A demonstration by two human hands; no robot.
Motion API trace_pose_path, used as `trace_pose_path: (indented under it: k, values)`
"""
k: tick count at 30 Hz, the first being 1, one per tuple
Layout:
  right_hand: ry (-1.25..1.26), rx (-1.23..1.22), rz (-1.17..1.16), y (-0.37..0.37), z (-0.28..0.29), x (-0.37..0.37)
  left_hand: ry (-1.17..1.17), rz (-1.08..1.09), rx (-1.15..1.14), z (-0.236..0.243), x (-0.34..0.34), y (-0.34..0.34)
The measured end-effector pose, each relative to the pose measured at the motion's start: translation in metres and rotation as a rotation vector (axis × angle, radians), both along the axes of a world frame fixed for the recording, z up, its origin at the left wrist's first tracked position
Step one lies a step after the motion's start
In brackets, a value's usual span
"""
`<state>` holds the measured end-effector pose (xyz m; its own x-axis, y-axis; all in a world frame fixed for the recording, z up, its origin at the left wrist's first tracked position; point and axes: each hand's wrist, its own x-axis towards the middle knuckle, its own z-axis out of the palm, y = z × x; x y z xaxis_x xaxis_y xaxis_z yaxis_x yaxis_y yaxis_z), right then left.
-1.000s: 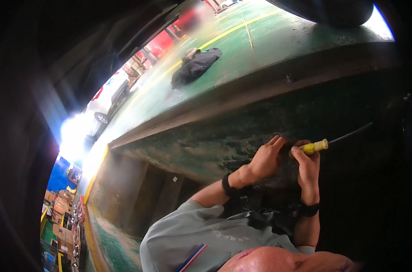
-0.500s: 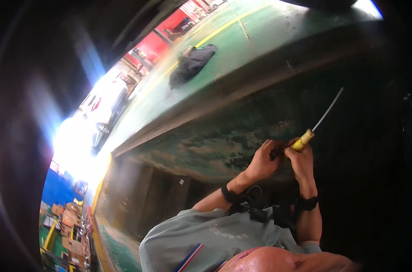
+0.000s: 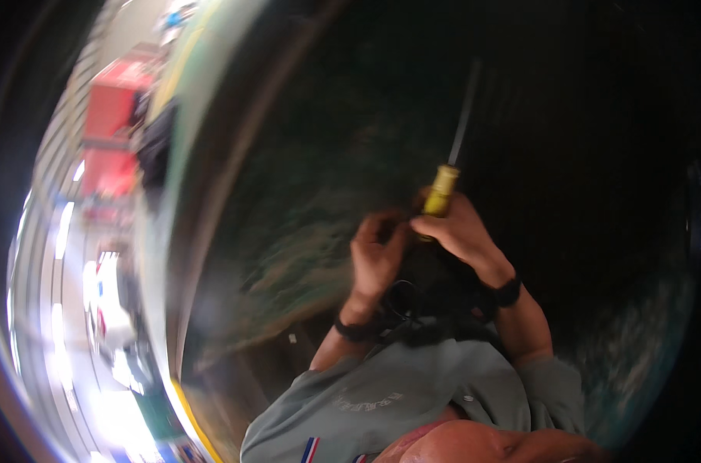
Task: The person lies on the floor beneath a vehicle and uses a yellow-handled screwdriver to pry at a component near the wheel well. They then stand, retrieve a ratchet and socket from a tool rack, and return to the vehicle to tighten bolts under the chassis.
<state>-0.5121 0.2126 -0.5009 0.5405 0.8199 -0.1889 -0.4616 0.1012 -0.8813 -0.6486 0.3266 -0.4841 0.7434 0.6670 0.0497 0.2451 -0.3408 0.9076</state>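
A screwdriver (image 3: 441,190) with a yellow handle and a long thin metal shaft points up and away from me. My right hand (image 3: 464,231) is closed round its handle, the thumb lying along the lower part. Just to the left, my left hand (image 3: 376,258) is held at about the same height with its fingers curled in. Something dark seems to be between those fingers, but shadow and blur hide what it is. The two hands are close together in front of my chest, and both wrists wear dark bands.
A dark, worn green wall (image 3: 288,258) runs behind my hands, with a ledge (image 3: 211,177) along its top. Beyond it lies the green floor with a dark bundle (image 3: 156,147). A red structure (image 3: 111,116) and a white car (image 3: 113,301) stand farther left. A yellow edge (image 3: 192,417) is at lower left.
The view has turned, so the workshop now lies at the left rim. Both hands appear farther left and higher, and the screwdriver points more steeply upward. My right hand has kept its grip.
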Motion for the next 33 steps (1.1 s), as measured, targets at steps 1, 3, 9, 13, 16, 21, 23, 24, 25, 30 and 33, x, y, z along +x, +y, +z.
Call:
trace_pose_path:
  k: [1,3,9,13,16,21,23,24,25,30,33]
  values:
    - [-0.02,-0.02,-0.028,-0.012,0.005,0.0,0.0,-0.052,-0.033,-0.003,0.004,-0.004]
    - [-0.119,-0.124,-0.051,-0.027,0.0,0.003,-0.036,-0.134,-0.067,-0.014,0.012,-0.011]
    - [-0.059,-0.232,-0.188,-0.083,0.009,0.01,-0.095,-0.322,-0.357,-0.015,0.039,-0.045]
    - [-0.315,-0.338,-0.406,-0.116,0.01,0.005,-0.052,-0.511,-0.365,-0.017,0.056,-0.064]
    - [-0.324,-0.383,-0.522,-0.15,0.016,0.007,-0.085,-0.721,-0.391,-0.029,0.083,-0.077]
    - [-0.365,-0.478,-0.766,-0.215,0.027,-0.002,-0.017,-0.92,-0.45,-0.007,0.12,-0.138]
    - [-0.344,-0.546,-0.831,-0.242,0.035,-0.004,-0.034,-1.052,-0.494,-0.006,0.14,-0.163]
    - [-0.316,-0.535,-0.872,-0.257,0.042,-0.006,-0.028,-1.111,-0.51,0.002,0.149,-0.178]
    - [-0.288,-0.523,-0.912,-0.27,0.048,-0.008,-0.021,-1.171,-0.524,0.006,0.157,-0.193]
    - [-0.34,-0.746,-1.224,-0.32,0.076,-0.025,-0.056,-1.406,-0.568,0.015,0.199,-0.262]
    - [-0.335,-0.838,-1.427,-0.343,0.092,-0.05,-0.16,-1.54,-0.508,0.037,0.228,-0.311]
